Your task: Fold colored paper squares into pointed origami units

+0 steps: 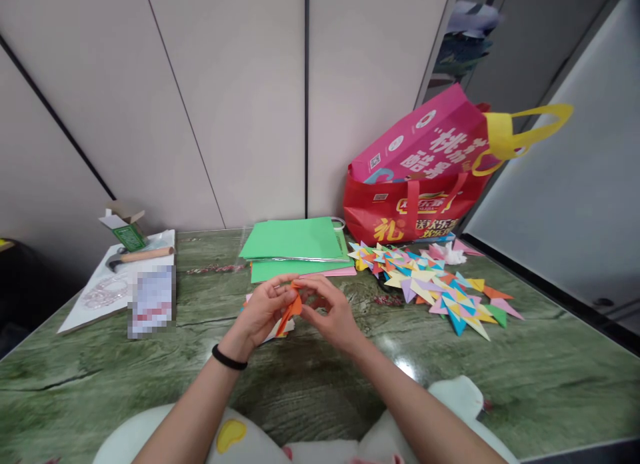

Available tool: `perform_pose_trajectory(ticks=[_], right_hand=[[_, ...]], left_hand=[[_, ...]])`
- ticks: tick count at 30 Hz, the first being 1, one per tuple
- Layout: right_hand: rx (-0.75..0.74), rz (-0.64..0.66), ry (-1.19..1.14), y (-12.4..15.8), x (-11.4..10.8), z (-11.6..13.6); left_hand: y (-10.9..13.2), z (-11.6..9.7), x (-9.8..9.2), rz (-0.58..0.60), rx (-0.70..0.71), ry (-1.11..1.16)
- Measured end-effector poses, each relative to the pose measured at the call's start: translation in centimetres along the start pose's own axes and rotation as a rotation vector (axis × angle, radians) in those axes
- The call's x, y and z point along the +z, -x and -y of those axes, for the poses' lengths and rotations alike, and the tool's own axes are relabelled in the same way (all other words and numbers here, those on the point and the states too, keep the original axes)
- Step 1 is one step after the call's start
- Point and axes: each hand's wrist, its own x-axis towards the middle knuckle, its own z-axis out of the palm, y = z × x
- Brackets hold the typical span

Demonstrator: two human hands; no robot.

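Between my two hands, over the middle of the table, is a partly folded piece of orange paper (291,309). My left hand (267,307), with a black band on its wrist, pinches the paper from the left. The fingers of my right hand (327,311) curl in from the other side and grip its upper right edge. Just beneath them lie some small paper pieces (285,329), mostly covered by the hands. Behind the hands rests a stack of green paper sheets (295,241), with pink paper showing under it.
Many folded paper stars (440,287) in mixed colours spread over the right side. Behind them stands a red gift bag (400,211) holding a pink box (425,137). At left, a hammer (143,255) and a small green box (129,234) lie on a white board (100,297).
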Motion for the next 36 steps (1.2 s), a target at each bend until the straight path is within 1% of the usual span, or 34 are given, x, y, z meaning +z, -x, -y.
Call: perform_pose_trajectory(ticks=[10,18,21,26,32,36], right_hand=[[-0.024,0.022,0.015,-0.08,-0.26,-0.48],[-0.033,0.018,0.006,-0.07,-0.32,-0.4],[-0.019,0.008,0.006,-0.08,-0.31,-0.32],[0.025,-0.017,-0.012,-0.13,-0.19,-0.22],[0.075,-0.056,-0.053,-0.19,-0.11,-0.37],[0.094,-0.089,-0.07,-0.3,-0.23,-0.63]], left_hand=[[0.05,-0.15,0.34,-0.005,0.023,-0.042],[0.1,0.17,-0.03,0.056,0.066,-0.125],[0.05,0.38,0.02,0.026,0.105,-0.204],[-0.14,0.58,0.25,-0.088,0.232,-0.322],[-0.14,0.5,0.68,-0.109,0.305,-0.414],[-0.15,0.58,0.59,-0.164,0.335,-0.444]])
